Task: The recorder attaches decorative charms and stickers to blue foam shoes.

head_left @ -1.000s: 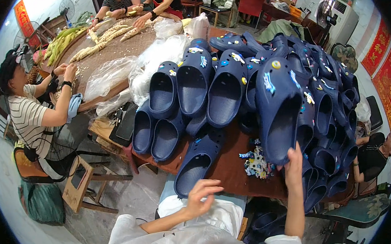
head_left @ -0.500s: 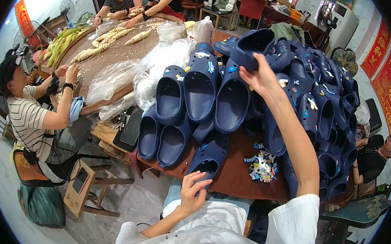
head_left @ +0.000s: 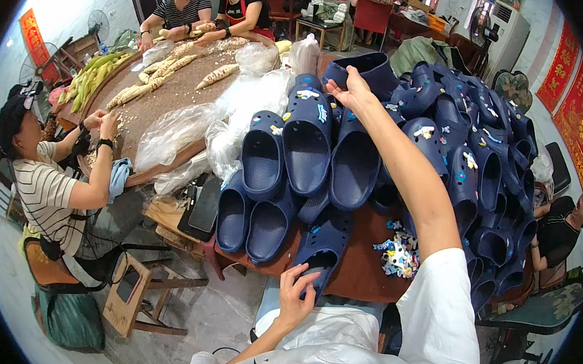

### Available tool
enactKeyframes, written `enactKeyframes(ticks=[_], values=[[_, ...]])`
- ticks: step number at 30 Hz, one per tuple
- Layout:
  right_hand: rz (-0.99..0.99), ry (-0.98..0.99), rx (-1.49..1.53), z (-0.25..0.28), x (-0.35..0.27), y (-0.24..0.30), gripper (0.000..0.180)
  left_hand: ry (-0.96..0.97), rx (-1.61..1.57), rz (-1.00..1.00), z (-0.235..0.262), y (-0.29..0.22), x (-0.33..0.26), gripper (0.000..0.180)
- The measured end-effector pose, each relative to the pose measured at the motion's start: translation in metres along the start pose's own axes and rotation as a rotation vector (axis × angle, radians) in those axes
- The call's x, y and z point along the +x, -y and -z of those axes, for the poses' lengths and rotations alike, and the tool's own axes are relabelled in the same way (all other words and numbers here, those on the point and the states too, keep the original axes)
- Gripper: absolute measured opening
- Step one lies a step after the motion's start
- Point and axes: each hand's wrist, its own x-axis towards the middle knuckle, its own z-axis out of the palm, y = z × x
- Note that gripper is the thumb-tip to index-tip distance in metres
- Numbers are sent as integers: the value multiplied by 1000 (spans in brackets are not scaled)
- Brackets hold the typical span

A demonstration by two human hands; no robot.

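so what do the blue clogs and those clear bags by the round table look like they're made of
The blue clogs look like moulded foam or rubber: matte, thick-walled, one piece, no seams. The one under the right hand looks the same. The clear bags look like thin plastic film: glossy, crumpled, see-through. The round table looks brown and speckled; material unclear.

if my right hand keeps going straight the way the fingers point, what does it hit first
The right hand is already at the dark blue clog on top of the pile, fingers pointing up and away. Straight on, it meets that clog first; depth beyond it is unclear.
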Motion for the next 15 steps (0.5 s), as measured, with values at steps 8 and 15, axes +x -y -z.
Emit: enactKeyframes(ticks=[8, 15], values=[[26, 204, -119, 16, 3, -17, 42, 24, -14, 12, -3, 4, -1, 31], [208, 258, -286, 52, -90, -43, 34, 63, 35, 11, -6, 3, -4, 33]])
